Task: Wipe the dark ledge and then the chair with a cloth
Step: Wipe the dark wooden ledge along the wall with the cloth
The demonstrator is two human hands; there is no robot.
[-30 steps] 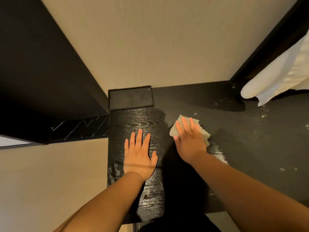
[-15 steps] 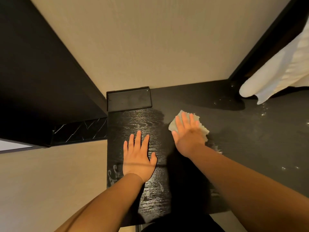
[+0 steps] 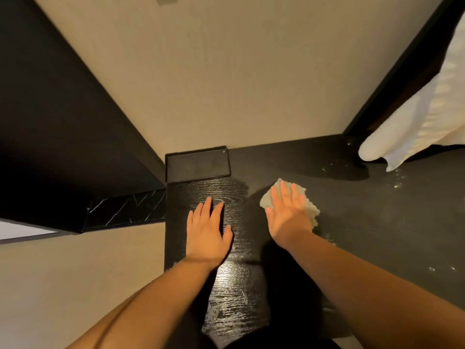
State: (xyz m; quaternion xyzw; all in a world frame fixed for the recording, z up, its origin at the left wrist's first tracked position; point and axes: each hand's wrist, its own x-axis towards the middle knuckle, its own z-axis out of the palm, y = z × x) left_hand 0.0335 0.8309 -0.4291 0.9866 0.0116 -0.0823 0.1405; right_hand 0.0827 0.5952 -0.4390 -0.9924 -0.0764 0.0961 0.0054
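The dark wood-grain ledge (image 3: 377, 222) runs across the lower middle and right, against a beige wall. A pale crumpled cloth (image 3: 310, 210) lies on it under my right hand (image 3: 288, 212), which presses it flat with straight fingers. To the left, my left hand (image 3: 207, 235) rests palm down on the wet, shiny part of the ledge, fingers spread. Both forearms reach in from the bottom. No chair is in view.
A shallow black rectangular tray (image 3: 197, 164) sits against the wall at the ledge's back left. A white towel or bedding (image 3: 415, 127) hangs over the ledge's far right. A dark panel (image 3: 63, 122) slopes along the left. Water drops (image 3: 397, 182) glint on the right part.
My right hand has slid the cloth a little away from me and to the right across the ledge. My left hand has stayed flat in place.
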